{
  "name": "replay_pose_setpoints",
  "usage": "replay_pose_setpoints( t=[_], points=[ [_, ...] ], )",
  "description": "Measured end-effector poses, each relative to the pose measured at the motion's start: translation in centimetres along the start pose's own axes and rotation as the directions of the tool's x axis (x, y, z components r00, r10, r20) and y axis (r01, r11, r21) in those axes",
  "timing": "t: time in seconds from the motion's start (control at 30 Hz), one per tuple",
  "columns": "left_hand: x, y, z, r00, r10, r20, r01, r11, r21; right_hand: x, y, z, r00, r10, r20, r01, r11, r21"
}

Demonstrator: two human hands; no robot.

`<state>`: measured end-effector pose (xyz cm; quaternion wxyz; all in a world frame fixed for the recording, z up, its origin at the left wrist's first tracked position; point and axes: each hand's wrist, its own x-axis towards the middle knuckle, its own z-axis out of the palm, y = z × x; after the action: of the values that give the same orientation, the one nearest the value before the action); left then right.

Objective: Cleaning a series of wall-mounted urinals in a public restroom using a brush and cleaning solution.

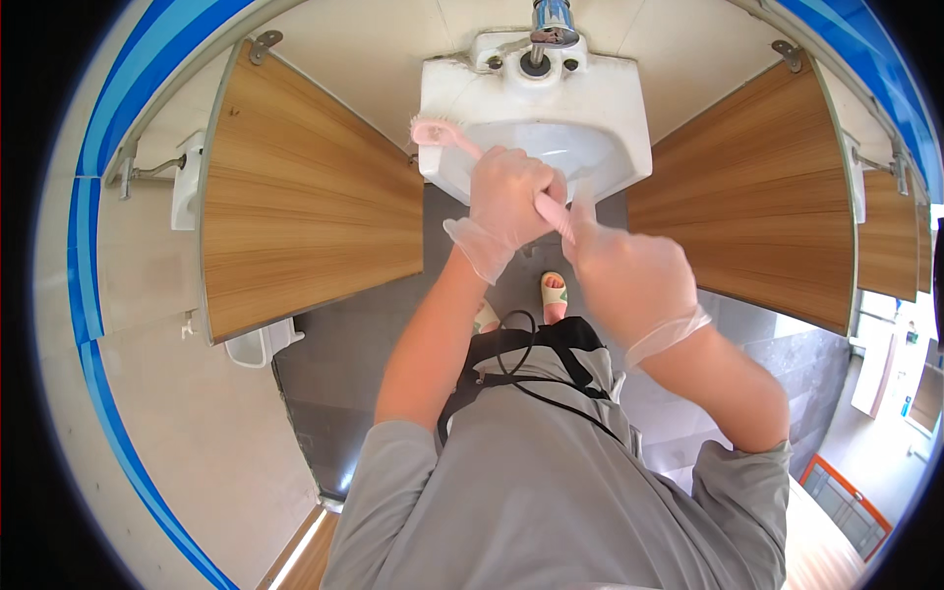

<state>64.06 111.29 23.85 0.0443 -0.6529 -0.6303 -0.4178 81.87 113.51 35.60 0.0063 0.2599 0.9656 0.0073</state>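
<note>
A pink long-handled brush [440, 134] slants across the front of a white ceramic urinal [535, 99], its bristled head at the urinal's left side. My left hand [509, 193], in a thin clear glove, is closed around the middle of the handle. The lower end of the handle runs into my right hand [634, 284], gloved the same way, with the index finger extended along its near side. Part of the right grip is hidden and slightly blurred. Both hands are above the urinal's front edge, nearer to my body.
Wood-look partitions stand at left [313, 199] and right [745, 199]. A chrome flush valve [553, 26] rises above the urinal. More white fixtures show beyond the partitions. My slippered feet [553, 291] stand on grey floor tiles [332, 369]; a black cord [564, 413] hangs at my waist.
</note>
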Motion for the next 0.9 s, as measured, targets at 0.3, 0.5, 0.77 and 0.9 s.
replay_pose_setpoints(
  t=[0.3, 0.5, 0.77, 0.9],
  points=[
    [-4.0, 2.8, -0.8, 0.999, 0.027, 0.030, -0.029, 0.998, 0.063, -5.3, -1.7, 2.1, 0.999, -0.028, -0.038, 0.028, 1.000, -0.007],
    [-4.6, 4.5, -2.1, 0.994, 0.080, 0.078, -0.087, 0.993, 0.079, -7.9, -2.5, 2.3, 0.992, 0.104, -0.076, -0.090, 0.981, 0.173],
    [-2.1, 9.4, 2.8, 0.939, 0.292, 0.182, -0.307, 0.950, 0.061, -14.5, 1.0, 3.9, 0.943, 0.286, -0.168, -0.215, 0.912, 0.350],
    [0.8, 13.7, 6.1, 0.914, 0.340, 0.223, -0.363, 0.929, 0.072, -16.5, 3.5, 2.8, 0.905, 0.364, -0.218, -0.315, 0.920, 0.232]
  ],
)
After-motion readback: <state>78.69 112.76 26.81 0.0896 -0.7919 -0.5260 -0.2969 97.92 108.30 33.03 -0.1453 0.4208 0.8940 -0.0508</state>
